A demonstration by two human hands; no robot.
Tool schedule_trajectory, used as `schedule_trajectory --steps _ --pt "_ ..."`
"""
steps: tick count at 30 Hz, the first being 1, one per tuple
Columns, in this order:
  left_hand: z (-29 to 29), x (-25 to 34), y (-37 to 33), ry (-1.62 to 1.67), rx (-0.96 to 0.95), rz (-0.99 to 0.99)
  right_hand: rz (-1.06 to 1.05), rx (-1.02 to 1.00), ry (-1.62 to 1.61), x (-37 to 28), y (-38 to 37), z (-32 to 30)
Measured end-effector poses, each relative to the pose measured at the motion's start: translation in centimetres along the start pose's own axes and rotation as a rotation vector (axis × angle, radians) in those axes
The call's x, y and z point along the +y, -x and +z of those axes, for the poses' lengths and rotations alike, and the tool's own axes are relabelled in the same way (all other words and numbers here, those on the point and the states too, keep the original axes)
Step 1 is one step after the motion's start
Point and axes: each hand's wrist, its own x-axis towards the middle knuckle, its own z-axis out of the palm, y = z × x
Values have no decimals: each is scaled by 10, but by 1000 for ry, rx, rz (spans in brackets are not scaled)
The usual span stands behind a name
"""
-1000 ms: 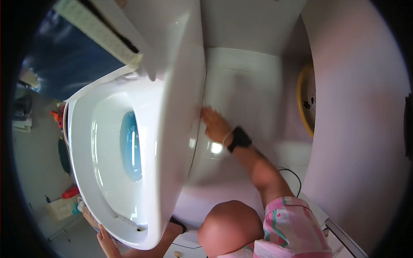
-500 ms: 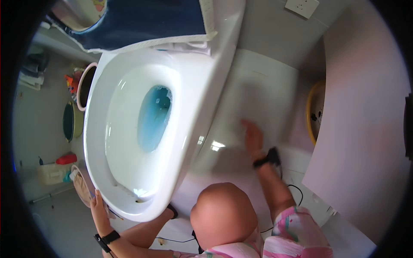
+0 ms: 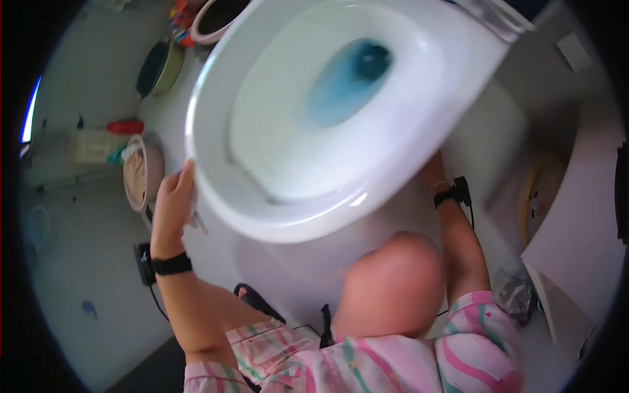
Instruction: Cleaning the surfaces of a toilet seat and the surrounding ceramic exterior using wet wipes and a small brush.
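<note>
A white toilet bowl (image 3: 288, 223) with blue water (image 3: 347, 85) in it fills the upper middle. My left hand (image 3: 175, 203) is at the left side of its rim, fingers curled and close against the edge. A pale, thin bit shows beneath that hand, too blurred to name. My right hand (image 3: 432, 171) reaches down along the bowl's right side. The bowl hides its fingers, so what it touches cannot be seen. Black bands with small devices sit on both wrists.
Along the left wall stand a pink-rimmed basin (image 3: 208, 33), a green-yellow tub (image 3: 160, 69), a red bottle (image 3: 124, 126) and a pink basin with cloth (image 3: 137, 177). A yellow-rimmed basin (image 3: 534, 196) and a clear plastic bag (image 3: 514, 291) are at the right. My knee (image 3: 393, 281) is close below the bowl.
The view has shifted, so the bowl appears higher and further right. My right hand, earlier in sight over the floor, has moved in behind the bowl's side. The left hand stays by the rim.
</note>
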Motion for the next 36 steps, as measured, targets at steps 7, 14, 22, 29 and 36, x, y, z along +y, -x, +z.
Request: schedule_trajectory --steps 7,14,22,29,36 --pt "-17 -6 7 181 -152 104 -159 -636 34 -81 77 -33" --pt "-94 -111 11 72 -152 213 -115 -620 -128 -83 90 -4" --pt "-134 -221 53 71 15 86 -55 -608 -346 -103 77 -6" --pt "-150 -229 98 51 -4 -58 12 -345 -292 -205 45 -22" --pt "-99 -263 114 -263 -286 -85 -142 -334 -693 -325 28 -94"
